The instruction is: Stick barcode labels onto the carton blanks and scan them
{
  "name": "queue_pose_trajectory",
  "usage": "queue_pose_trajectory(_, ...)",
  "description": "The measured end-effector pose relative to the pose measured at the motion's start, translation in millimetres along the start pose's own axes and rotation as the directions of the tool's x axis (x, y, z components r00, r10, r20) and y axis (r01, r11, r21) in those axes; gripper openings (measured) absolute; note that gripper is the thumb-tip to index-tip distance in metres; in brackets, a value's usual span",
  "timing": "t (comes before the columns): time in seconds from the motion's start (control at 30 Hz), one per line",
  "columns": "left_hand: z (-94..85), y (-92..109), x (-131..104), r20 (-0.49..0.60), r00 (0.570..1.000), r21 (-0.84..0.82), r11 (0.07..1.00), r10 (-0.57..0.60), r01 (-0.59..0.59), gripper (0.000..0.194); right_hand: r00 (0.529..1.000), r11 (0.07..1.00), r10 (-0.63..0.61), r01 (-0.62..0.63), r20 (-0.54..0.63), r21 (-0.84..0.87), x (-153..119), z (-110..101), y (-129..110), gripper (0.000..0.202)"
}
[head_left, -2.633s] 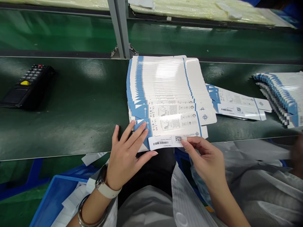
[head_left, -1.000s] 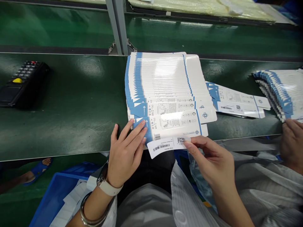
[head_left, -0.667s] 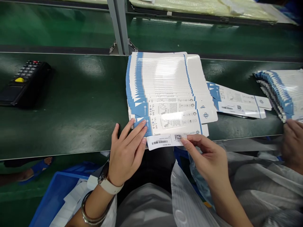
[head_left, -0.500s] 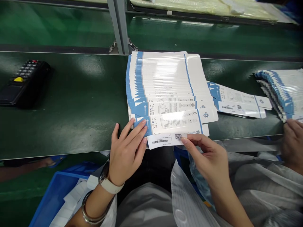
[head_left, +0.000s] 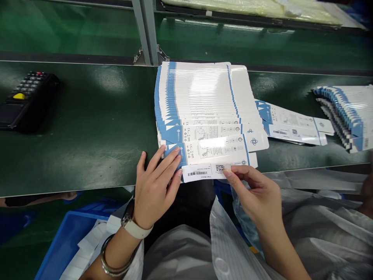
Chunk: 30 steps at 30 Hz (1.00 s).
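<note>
A fanned stack of flat white and blue folding cartons [head_left: 204, 89] lies on the green bench. My left hand [head_left: 159, 186] rests on the left end of the front carton [head_left: 212, 151], fingers stretched and spread, the thumb close to the left end of a white barcode label [head_left: 199, 173]. Thumb and forefinger of my right hand [head_left: 256, 194] pinch that label's right end, beside its printed QR code. The label lies along the front carton's near edge. Whether its underside is stuck down I cannot tell.
A black handheld scanner [head_left: 26, 101] with a keypad lies at the left. Labelled cartons [head_left: 294, 124] and another fanned stack [head_left: 349, 112] lie to the right, near a co-worker's sleeve [head_left: 329, 233]. Below the bench stands a blue bin [head_left: 55, 249] with white paper pieces.
The label's left end has shifted slightly up towards the carton. My hands have hardly moved. The co-worker's hand has drawn back from the stack at the right.
</note>
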<state>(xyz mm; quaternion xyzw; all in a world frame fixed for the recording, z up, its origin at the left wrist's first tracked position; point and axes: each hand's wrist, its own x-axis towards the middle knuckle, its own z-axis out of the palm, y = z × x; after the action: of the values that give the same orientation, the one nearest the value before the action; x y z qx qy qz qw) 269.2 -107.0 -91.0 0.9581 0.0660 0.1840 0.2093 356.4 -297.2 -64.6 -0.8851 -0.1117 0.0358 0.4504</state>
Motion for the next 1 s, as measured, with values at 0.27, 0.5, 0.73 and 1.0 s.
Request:
queue_pose_trajectory(0.27,0.5,0.2,0.2,-0.014,1.0,-0.002,1.0,0.003,-0.003,0.04,1.0,1.0,-0.006,0.006,0.01,-0.009,-1.1,-0.3,0.8,0.009)
queue_pose_trajectory(0.5,1.1,0.2,0.3,-0.012,1.0,0.017,1.0,0.004,-0.003,0.039,1.0,1.0,-0.003,0.003,0.012,-0.007,-1.4,-0.9,1.4,0.008)
queue_pose_trajectory(0.73,1.0,0.4,0.6,-0.013,1.0,0.021,1.0,0.011,-0.011,0.04,1.0,1.0,0.006,-0.007,0.02,0.008,-1.1,-0.7,0.5,0.008)
queue_pose_trajectory(1.0,0.8,-0.2,0.7,-0.008,1.0,0.035,0.999,0.01,-0.01,0.04,1.0,1.0,0.002,-0.002,0.027,0.007,0.1,-1.7,0.1,0.006)
